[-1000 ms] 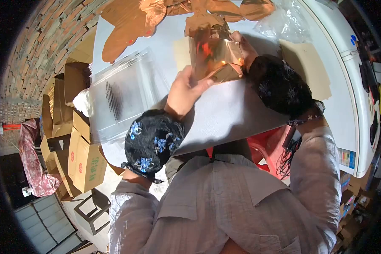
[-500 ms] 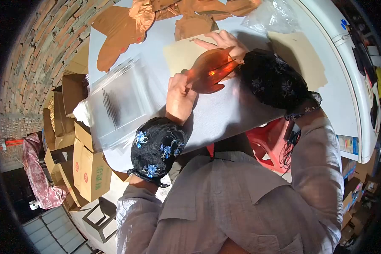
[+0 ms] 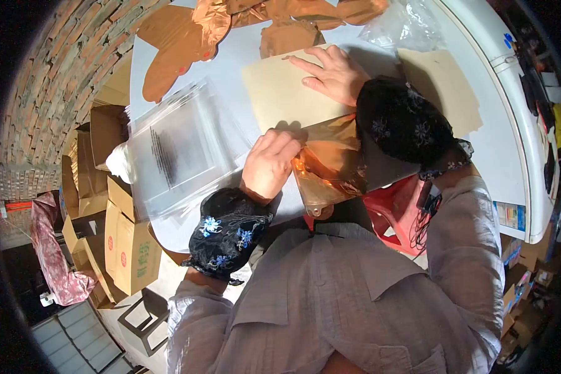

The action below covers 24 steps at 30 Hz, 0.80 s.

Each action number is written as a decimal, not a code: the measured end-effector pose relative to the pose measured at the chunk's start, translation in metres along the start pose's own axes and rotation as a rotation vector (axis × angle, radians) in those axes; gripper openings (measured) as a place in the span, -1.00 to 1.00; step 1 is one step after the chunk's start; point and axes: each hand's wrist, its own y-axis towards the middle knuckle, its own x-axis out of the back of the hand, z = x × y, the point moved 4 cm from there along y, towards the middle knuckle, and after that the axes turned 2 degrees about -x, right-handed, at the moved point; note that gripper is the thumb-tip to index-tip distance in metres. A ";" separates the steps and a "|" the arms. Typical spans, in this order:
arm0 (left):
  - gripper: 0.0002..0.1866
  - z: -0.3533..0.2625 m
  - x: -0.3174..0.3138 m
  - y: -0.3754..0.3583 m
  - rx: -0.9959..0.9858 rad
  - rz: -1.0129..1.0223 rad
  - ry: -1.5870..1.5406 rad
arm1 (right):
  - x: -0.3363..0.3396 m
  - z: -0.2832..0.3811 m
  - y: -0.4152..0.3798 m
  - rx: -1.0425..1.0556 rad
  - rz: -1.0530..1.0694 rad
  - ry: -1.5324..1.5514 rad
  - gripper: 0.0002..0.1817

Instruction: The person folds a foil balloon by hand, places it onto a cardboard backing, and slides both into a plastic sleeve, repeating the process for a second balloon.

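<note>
A shiny copper-orange foil piece (image 3: pixel 330 159) hangs over the table's near edge, its upper part on a cream sheet (image 3: pixel 274 93). My left hand (image 3: pixel 271 161) is closed at the foil's left side, fingers bent against it; whether they pinch it is hard to see. On the cream sheet's upper right lies my right hand (image 3: pixel 333 75), fingers spread, the foil below its wrist. Both forearms wear black floral sleeve covers. Left of my left hand is a stack of clear plastic bags (image 3: pixel 187 146).
More copper foil pieces (image 3: pixel 181 47) lie along the table's far side. A crumpled clear bag (image 3: pixel 405 25) and another cream sheet (image 3: pixel 442 87) are at the right. Cardboard boxes (image 3: pixel 128 249) stand to the left, and a red plastic stool (image 3: pixel 399 212) is under the table.
The foil has come down toward me and opened out flatter. My left hand has moved slightly down and right; my right hand has let go of the foil and rests on the sheet.
</note>
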 end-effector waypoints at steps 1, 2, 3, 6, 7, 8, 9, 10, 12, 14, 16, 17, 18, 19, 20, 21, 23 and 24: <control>-0.69 0.001 -0.001 0.000 -0.004 -0.002 0.005 | -0.001 0.001 0.000 0.019 -0.050 -0.002 -0.46; -0.68 0.002 -0.002 0.000 -0.008 -0.003 0.010 | 0.001 0.002 0.001 0.038 -0.100 -0.003 -0.47; -0.68 0.002 -0.002 -0.001 -0.008 -0.006 0.015 | 0.002 0.003 0.000 0.041 -0.114 0.005 -0.47; -0.69 0.001 -0.003 -0.001 0.002 -0.019 0.001 | 0.006 0.004 -0.003 0.029 -0.086 0.015 -0.48; -0.69 0.001 -0.003 -0.001 0.011 -0.025 -0.022 | 0.005 0.003 -0.004 0.012 -0.030 0.010 -0.46; -0.70 0.002 -0.003 0.000 0.020 -0.030 -0.044 | 0.004 0.003 -0.005 -0.005 0.024 0.005 -0.44; -0.71 0.007 -0.003 0.001 0.091 -0.081 -0.124 | 0.003 0.003 -0.006 -0.009 0.043 -0.008 -0.44; -0.72 0.015 -0.006 0.002 0.161 -0.131 -0.203 | 0.003 0.004 -0.006 -0.012 0.060 -0.021 -0.44; -0.75 0.024 -0.003 0.010 0.264 -0.229 -0.229 | 0.002 0.003 -0.005 0.019 0.090 -0.090 -0.43; -0.75 0.039 -0.008 0.018 0.378 -0.203 -0.297 | 0.003 0.002 -0.005 0.060 0.097 -0.112 -0.39; -0.75 0.064 -0.025 0.020 0.514 -0.154 -0.445 | 0.008 0.001 -0.007 0.040 0.054 0.039 -0.35; -0.72 0.073 -0.032 0.020 0.544 -0.099 -0.412 | 0.010 -0.001 -0.009 0.015 0.019 0.158 -0.32; -0.66 0.084 -0.040 0.017 0.536 -0.009 -0.372 | -0.013 -0.015 -0.016 -0.109 0.025 0.427 -0.25; -0.60 0.084 -0.039 0.018 0.501 -0.027 -0.309 | -0.038 -0.028 -0.024 -0.232 -0.003 0.698 -0.17; -0.54 0.084 -0.038 0.018 0.468 -0.046 -0.245 | -0.027 -0.028 -0.025 -0.231 0.028 0.633 -0.15; -0.49 0.072 -0.029 0.020 0.408 -0.172 -0.155 | -0.014 -0.024 -0.025 -0.231 0.059 0.571 -0.14; -0.38 0.062 -0.020 0.022 0.370 -0.270 -0.071 | -0.002 -0.014 -0.018 -0.206 0.017 0.520 -0.17; -0.31 0.062 -0.019 0.022 0.393 -0.244 -0.077 | -0.008 -0.015 -0.016 -0.182 0.023 0.472 -0.18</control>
